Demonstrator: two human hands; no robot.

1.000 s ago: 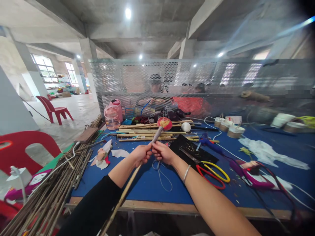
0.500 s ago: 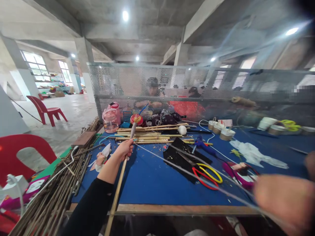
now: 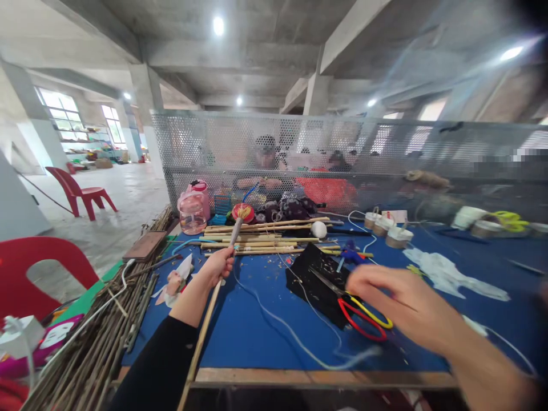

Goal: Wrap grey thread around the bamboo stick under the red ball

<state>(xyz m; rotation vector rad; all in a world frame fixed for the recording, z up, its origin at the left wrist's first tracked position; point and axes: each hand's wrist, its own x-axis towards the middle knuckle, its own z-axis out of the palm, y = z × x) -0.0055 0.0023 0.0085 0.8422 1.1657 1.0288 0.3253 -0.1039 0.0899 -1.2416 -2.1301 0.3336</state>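
My left hand (image 3: 220, 264) is closed around a long bamboo stick (image 3: 201, 337) that points up and away over the blue table (image 3: 257, 319). The stick ends in a grey wrapped neck and a round red head (image 3: 242, 213). A pale string (image 3: 295, 337) runs from the stick and lies slack in a curve across the table. My right hand (image 3: 398, 297), blurred by motion, hovers over the table with its fingers stretched out to the left. It sits just above scissors with red and yellow handles (image 3: 363, 322), beside a black sheet (image 3: 317, 274).
Loose bamboo sticks (image 3: 257, 234), a white ball (image 3: 319, 229) and a pink jug (image 3: 193, 208) lie at the far side. Spools (image 3: 387, 228) and white cloth (image 3: 449, 271) are on the right. A stick bundle (image 3: 98, 331) and red chair (image 3: 38, 268) stand left. People sit behind a mesh screen (image 3: 299, 154).
My right hand left the stick, swung far right pulling the string taut, and has now come back in over the scissors. The string has gone slack. My left hand keeps hold of the stick.
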